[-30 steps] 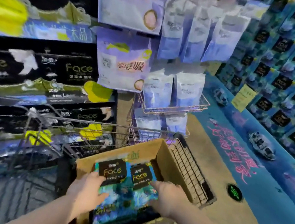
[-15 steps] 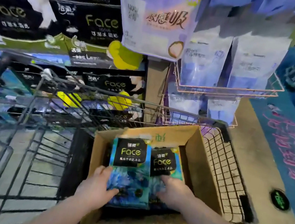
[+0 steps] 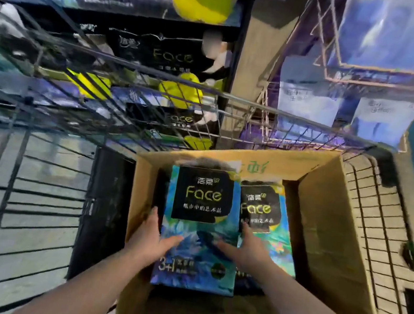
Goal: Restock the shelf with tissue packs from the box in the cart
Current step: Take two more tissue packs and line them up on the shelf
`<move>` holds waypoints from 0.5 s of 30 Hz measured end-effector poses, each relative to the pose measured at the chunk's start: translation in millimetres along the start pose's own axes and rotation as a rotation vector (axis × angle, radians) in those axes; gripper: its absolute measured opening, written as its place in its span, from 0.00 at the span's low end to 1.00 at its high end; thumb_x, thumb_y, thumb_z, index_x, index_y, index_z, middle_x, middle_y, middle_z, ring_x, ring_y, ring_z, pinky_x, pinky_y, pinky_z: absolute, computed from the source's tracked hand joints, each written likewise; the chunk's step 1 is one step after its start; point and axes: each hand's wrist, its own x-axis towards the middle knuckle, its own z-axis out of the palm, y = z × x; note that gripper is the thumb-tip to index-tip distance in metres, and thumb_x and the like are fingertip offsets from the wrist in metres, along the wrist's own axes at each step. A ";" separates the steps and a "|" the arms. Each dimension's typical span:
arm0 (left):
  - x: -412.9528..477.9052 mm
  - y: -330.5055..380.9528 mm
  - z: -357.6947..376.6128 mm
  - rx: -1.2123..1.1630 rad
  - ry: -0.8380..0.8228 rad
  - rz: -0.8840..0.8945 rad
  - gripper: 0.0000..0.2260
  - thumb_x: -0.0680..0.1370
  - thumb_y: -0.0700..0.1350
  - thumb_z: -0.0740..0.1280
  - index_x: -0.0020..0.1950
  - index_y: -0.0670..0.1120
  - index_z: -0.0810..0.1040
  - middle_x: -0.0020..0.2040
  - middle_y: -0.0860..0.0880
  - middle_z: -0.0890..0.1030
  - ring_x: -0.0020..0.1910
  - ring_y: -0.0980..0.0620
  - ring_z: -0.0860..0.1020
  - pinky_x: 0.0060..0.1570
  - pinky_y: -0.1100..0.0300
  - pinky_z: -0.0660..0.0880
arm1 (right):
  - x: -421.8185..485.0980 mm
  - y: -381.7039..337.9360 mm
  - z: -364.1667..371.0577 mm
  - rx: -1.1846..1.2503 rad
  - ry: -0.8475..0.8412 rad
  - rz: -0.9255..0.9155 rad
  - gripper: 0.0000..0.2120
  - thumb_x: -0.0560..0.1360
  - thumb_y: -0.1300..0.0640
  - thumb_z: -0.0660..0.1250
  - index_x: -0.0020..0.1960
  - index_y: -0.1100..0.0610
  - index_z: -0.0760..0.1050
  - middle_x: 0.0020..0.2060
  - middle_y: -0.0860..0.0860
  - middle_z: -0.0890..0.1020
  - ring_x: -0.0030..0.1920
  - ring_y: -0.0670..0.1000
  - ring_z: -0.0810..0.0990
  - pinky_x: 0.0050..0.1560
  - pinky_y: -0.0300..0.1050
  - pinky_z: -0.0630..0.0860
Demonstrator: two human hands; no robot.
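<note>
Tissue pack (image 3: 201, 228) lifted higher in the box (image 3: 325, 233), left hand (image 3: 149, 241) and right hand (image 3: 244, 252) now both clamped on its sides

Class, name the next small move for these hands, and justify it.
Probably lift the held pack straight up, clear of the box: the left hand and right hand grip its two sides, and it sits inside beside a second pack.
</note>
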 end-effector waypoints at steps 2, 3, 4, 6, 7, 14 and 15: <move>10.7 -6.1 6.1 -0.095 -0.019 -0.061 0.42 0.70 0.55 0.73 0.77 0.47 0.55 0.69 0.45 0.72 0.65 0.43 0.73 0.65 0.51 0.71 | 8.3 5.1 11.6 0.140 -0.018 0.031 0.41 0.66 0.45 0.76 0.72 0.55 0.61 0.63 0.53 0.77 0.61 0.54 0.77 0.60 0.47 0.75; 15.4 -9.3 9.2 -0.118 -0.036 -0.083 0.40 0.70 0.56 0.74 0.75 0.47 0.58 0.67 0.45 0.74 0.64 0.44 0.75 0.64 0.51 0.72 | 11.9 8.1 16.6 0.196 -0.019 0.039 0.41 0.64 0.46 0.77 0.71 0.55 0.62 0.61 0.53 0.78 0.60 0.53 0.78 0.61 0.49 0.75; 18.6 -12.0 12.0 -0.140 -0.062 -0.100 0.37 0.70 0.55 0.74 0.73 0.46 0.62 0.65 0.45 0.76 0.62 0.44 0.76 0.62 0.51 0.73 | 15.6 11.4 21.2 0.244 -0.019 0.050 0.40 0.64 0.46 0.78 0.70 0.54 0.63 0.60 0.53 0.79 0.59 0.54 0.79 0.61 0.51 0.76; 21.1 -14.4 16.9 -0.207 -0.101 -0.096 0.25 0.72 0.53 0.73 0.65 0.46 0.71 0.61 0.46 0.79 0.56 0.46 0.79 0.59 0.53 0.75 | 18.5 13.1 25.0 0.317 -0.037 0.060 0.32 0.66 0.49 0.77 0.64 0.52 0.67 0.58 0.53 0.80 0.58 0.54 0.79 0.62 0.54 0.76; 20.0 -14.6 18.1 -0.232 -0.111 -0.082 0.20 0.73 0.51 0.72 0.62 0.47 0.73 0.59 0.46 0.80 0.54 0.47 0.79 0.56 0.55 0.75 | 19.3 14.1 25.3 0.347 -0.054 0.064 0.27 0.67 0.51 0.76 0.61 0.51 0.68 0.57 0.54 0.80 0.57 0.55 0.79 0.62 0.54 0.75; -20.5 -7.3 4.3 -0.280 -0.091 0.026 0.14 0.74 0.51 0.71 0.57 0.49 0.75 0.55 0.48 0.81 0.54 0.48 0.80 0.59 0.53 0.75 | -20.9 0.2 6.7 0.421 -0.097 0.037 0.18 0.70 0.53 0.74 0.55 0.50 0.69 0.51 0.52 0.81 0.54 0.54 0.80 0.58 0.52 0.77; -29.2 -5.0 1.0 -0.291 -0.083 0.048 0.15 0.74 0.50 0.71 0.58 0.48 0.75 0.55 0.48 0.81 0.54 0.48 0.80 0.58 0.54 0.75 | -29.6 -2.3 2.4 0.423 -0.093 0.020 0.17 0.70 0.54 0.74 0.53 0.50 0.69 0.49 0.50 0.80 0.52 0.53 0.80 0.56 0.49 0.78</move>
